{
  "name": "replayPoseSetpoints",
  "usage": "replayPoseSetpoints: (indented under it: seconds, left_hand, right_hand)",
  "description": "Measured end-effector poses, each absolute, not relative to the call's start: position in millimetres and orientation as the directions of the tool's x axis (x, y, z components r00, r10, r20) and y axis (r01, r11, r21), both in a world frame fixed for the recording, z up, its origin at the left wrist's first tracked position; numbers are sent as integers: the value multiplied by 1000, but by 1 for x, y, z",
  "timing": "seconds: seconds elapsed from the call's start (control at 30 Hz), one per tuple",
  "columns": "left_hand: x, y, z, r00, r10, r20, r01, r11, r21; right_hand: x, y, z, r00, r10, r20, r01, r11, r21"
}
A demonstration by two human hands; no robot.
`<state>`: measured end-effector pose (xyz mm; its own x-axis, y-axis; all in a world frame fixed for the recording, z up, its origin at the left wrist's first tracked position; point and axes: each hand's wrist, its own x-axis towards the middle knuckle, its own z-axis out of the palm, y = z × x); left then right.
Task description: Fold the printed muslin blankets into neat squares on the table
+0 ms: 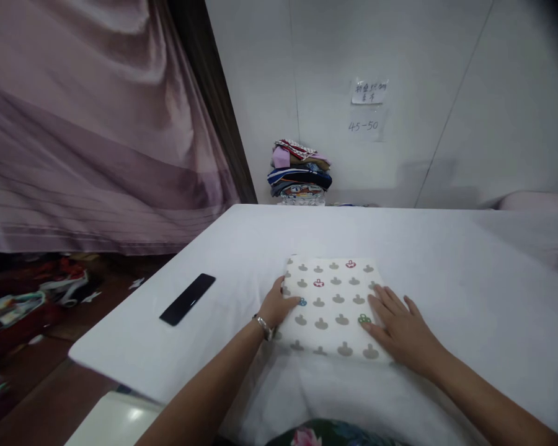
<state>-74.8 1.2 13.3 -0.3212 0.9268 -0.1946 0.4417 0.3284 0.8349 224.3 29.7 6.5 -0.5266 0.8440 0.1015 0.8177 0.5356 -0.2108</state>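
Observation:
A folded white cloth lies on the white table in front of me, printed with rows of grey shapes and a few red, blue and green ones. My left hand rests at its left edge, thumb stretched over the top and the other fingers along the side. At the right edge my right hand lies flat on the cloth with its fingers apart. Neither hand grips the cloth. A bracelet circles my left wrist.
On the white table, a black phone-like slab lies to the left. Behind the far edge rises a stack of folded fabrics. Handwritten paper notes hang on the wall. A pink curtain drapes at left above cluttered items on the floor.

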Motion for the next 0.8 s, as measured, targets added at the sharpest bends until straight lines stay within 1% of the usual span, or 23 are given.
replayPoseSetpoints:
  seconds: [0.1, 0.27, 0.4, 0.53, 0.67, 0.8]
  left_hand:
    - [-74, 1, 14, -321, 929, -182, 450, 319, 834]
    - [-75, 0, 12, -308, 937, -163, 466, 298, 833]
    - [-75, 0, 13, -290, 943, -163, 460, 287, 841]
    - [-74, 0, 17, -293, 942, -166, 459, 291, 839]
    - [-74, -1, 18, -268, 946, -185, 409, 285, 867]
    - [-77, 0, 13, -272, 941, -201, 314, 284, 906]
  right_hand:
    - [211, 33, 13, -580, 803, 138, 780, 596, -193]
    - [202, 35, -1, -625, 779, 41, 752, 616, -236]
    - [197, 41, 6, -613, 788, 47, 757, 604, -249]
    - [183, 63, 19, -578, 808, 112, 779, 588, -218]
    - [177, 91, 2, -501, 861, 85, 839, 508, -197]
    - [182, 104, -14, -502, 860, 91, 832, 509, -223]
